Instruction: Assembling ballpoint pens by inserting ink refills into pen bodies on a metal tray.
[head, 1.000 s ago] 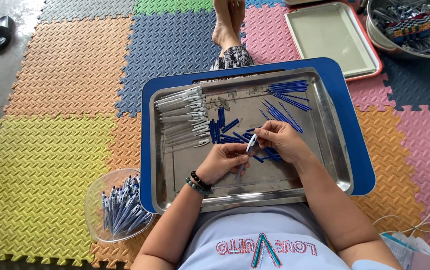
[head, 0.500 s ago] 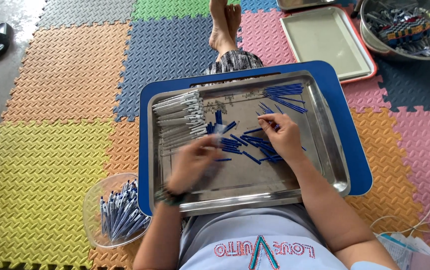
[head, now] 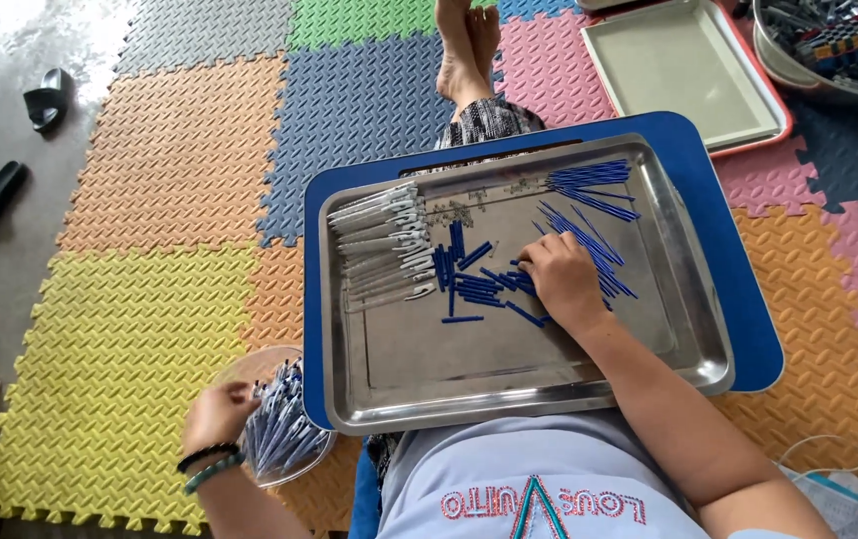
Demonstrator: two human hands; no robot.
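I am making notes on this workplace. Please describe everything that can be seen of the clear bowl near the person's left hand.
The clear plastic bowl is round, shallow and see-through. It stands upright on the foam mat floor, where yellow and orange tiles meet, beside the person's left side. Part of it is hidden under the corner of the blue tray. It holds a heap of assembled blue-and-white pens. The left hand rests at its near rim, touching the pens.

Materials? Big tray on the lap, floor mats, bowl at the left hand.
Tray: likely stainless steel; brushed, mirror-like sheen, rolled rim.
Floor mats: probably soft foam; matte, embossed, jigsaw edges.
Bowl: clear plastic, it seems; the pens show through beside the left hand.
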